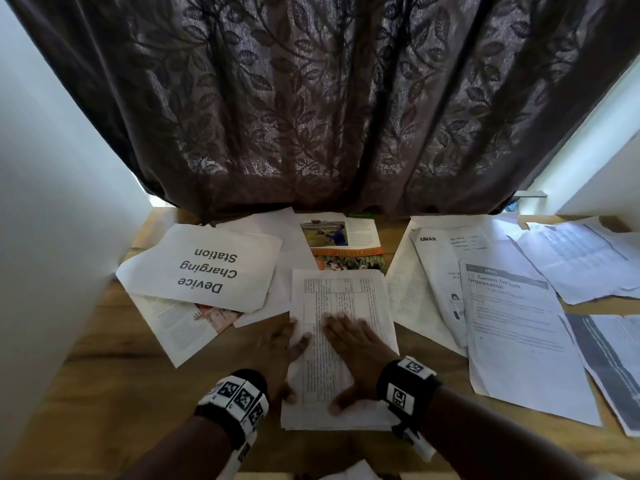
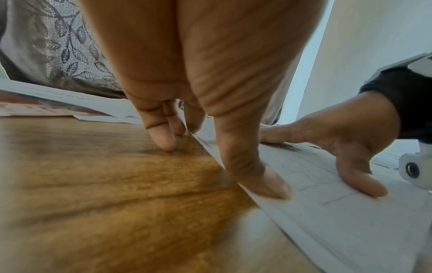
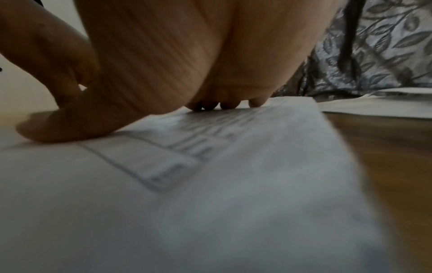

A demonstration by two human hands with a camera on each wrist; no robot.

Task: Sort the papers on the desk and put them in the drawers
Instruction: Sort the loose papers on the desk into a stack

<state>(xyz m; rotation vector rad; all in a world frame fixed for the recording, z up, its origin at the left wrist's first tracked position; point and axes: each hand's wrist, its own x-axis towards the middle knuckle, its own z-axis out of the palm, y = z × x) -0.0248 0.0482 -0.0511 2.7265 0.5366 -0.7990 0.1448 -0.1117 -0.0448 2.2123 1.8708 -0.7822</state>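
A white sheet printed with a table lies on top of a thin pile at the middle of the wooden desk. My left hand sits at the sheet's left edge, fingertips on the wood beside it and thumb on the paper. My right hand presses flat on the sheet, fingers spread forward and thumb out to the left; it also shows as the right hand in the left wrist view. Neither hand holds anything.
Loose papers cover the desk: a "Device Charging Station" sheet over a leaflet at left, a magazine page behind, a blinkit sheet and a "Curtain Tie-back Organization" sheet at right. A dark leaf-patterned curtain hangs behind; white walls flank the desk.
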